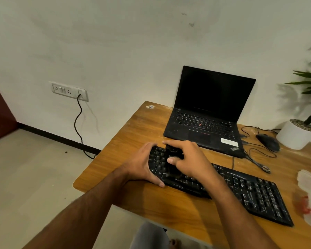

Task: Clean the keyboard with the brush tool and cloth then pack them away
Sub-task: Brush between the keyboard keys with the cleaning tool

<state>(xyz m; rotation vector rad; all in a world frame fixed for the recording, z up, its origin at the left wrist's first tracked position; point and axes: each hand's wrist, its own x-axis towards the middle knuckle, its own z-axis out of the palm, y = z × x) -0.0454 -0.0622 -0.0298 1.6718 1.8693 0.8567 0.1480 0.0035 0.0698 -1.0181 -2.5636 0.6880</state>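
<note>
Keyboard [223,186] end gripped by left hand [142,162], thumb on front edge; right hand [187,159] beside it pinches black brush tool [172,159] w/ bristles on keys.

Black brush tool [173,159] upright on black keyboard [241,191].

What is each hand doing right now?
Left hand: grips the left end of the keyboard.
Right hand: pinches the black brush tool over the keys.

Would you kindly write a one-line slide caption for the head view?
Right hand works a black brush tool over the keyboard while the left hand steadies its end, laptop behind.
</note>
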